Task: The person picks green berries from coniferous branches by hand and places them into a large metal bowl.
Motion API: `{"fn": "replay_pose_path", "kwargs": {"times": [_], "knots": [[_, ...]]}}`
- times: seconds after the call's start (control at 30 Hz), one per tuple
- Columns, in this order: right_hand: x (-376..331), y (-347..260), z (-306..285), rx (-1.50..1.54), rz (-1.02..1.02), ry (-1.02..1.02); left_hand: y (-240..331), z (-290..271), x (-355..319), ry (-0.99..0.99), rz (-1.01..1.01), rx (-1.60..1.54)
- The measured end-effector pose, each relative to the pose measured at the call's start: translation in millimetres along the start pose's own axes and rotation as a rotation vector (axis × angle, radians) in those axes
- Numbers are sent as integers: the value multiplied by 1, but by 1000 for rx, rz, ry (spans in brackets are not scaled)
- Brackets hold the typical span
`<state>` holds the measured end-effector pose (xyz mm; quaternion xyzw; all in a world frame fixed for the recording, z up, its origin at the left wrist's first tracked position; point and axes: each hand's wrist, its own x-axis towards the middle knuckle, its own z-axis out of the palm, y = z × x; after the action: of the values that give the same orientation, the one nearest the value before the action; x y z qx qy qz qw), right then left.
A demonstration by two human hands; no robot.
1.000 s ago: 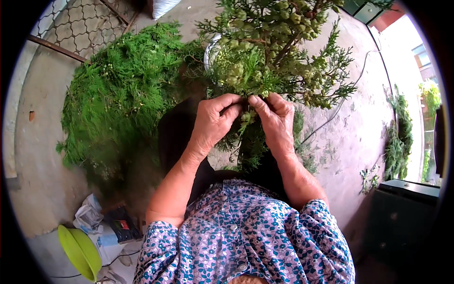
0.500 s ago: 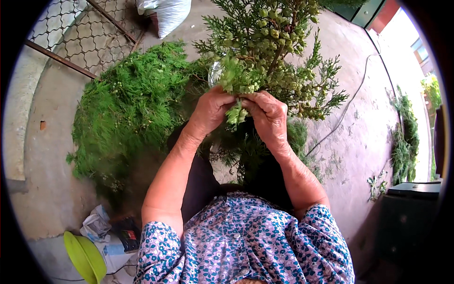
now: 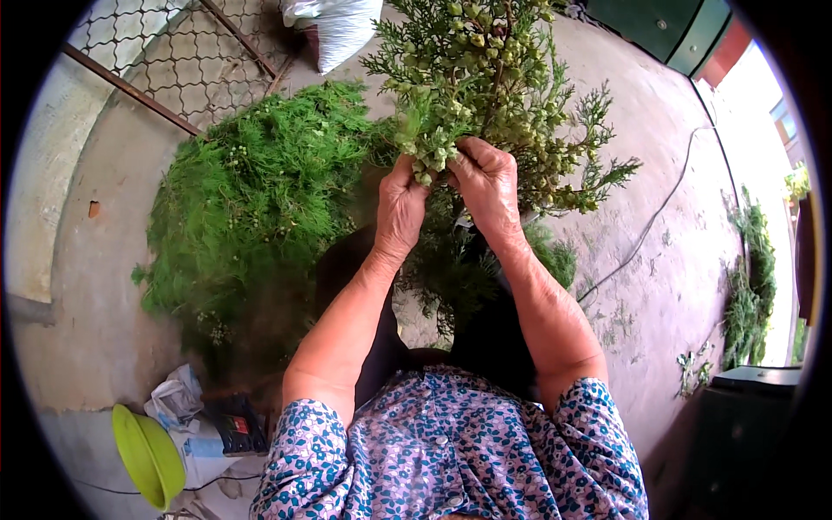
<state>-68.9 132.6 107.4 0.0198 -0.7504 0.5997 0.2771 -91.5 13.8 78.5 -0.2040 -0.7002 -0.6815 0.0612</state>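
Note:
A large conifer branch (image 3: 511,113), with flat scaly leaves and many pale green cones, stands up in front of me. Close to its lower left side, my left hand (image 3: 402,206) is closed in a pinch on a cone-bearing sprig (image 3: 429,143). The fingertips of my right hand (image 3: 490,186) are pressed together at the same cluster, from the other side. My fingers partly cover the stem between them. More dark green foliage (image 3: 459,269) hangs below my hands, over my dark-clothed legs.
A heap of cut greenery (image 3: 251,199) lies on the concrete floor to my left. Beyond it are a metal mesh panel (image 3: 199,65) and a white sack (image 3: 342,35). A lime-green basin (image 3: 147,455) sits at lower left. A cable (image 3: 659,221) crosses the floor at right, near a dark box (image 3: 750,416).
The two hands have shifted slightly against the branch, and the cone cluster now sits above the fingertips instead of partly hanging below them. The whole view has moved a little.

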Motion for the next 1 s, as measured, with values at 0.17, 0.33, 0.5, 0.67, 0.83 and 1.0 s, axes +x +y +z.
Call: {"fn": "replay_pose_path", "kwargs": {"times": [0.17,0.33,0.5,0.67,0.83,1.0], "knots": [[17,-4,29,175,167,-108,0,-23,11,84,-4,-43],[39,-18,56,215,199,-328,6,-52,15,204,2,-59],[50,-22,102,219,142,-443,11,-81,17,369,5,-223],[42,-25,133,289,189,-505,11,-112,8,446,-30,-157],[36,-33,142,326,157,-512,8,-124,4,499,21,-186],[34,-35,153,458,241,-546,-8,-135,1,491,79,-315]]}}
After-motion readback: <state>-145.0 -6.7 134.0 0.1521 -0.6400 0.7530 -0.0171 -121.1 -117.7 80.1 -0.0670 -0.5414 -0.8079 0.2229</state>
